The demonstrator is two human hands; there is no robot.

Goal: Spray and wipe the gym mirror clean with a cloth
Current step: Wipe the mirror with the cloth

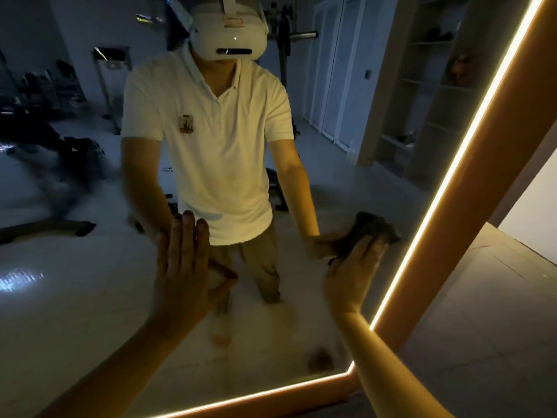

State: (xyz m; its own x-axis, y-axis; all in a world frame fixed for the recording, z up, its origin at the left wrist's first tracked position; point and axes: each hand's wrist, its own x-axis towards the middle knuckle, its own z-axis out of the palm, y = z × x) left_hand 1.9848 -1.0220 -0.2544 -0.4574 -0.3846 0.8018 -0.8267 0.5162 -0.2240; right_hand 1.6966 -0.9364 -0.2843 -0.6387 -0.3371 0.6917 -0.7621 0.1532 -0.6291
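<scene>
Head view, lower right — flat right hand (354, 268) presses cloth (373, 229) on mirror (90, 297), left hand (184, 267) also flat on it; keep pressure even — overlap strokes.

Cloth (370, 230) dark grey-brown, plain. Mirror frame (470, 212) orange-brown; light strip (441, 188) warm yellow. Reflected: shirt (217, 140) cream-white, small tan chest badge; trousers (265, 267) khaki; headset (229, 34) white; floor (75, 297) pale grey-white.

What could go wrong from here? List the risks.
1. The left hand lies flat on the mirror and may leave fresh prints.
2. The right hand presses the dark cloth close to the lit strip at the mirror's edge; moisture could reach it.
3. The dim light may hide streaks.
</scene>
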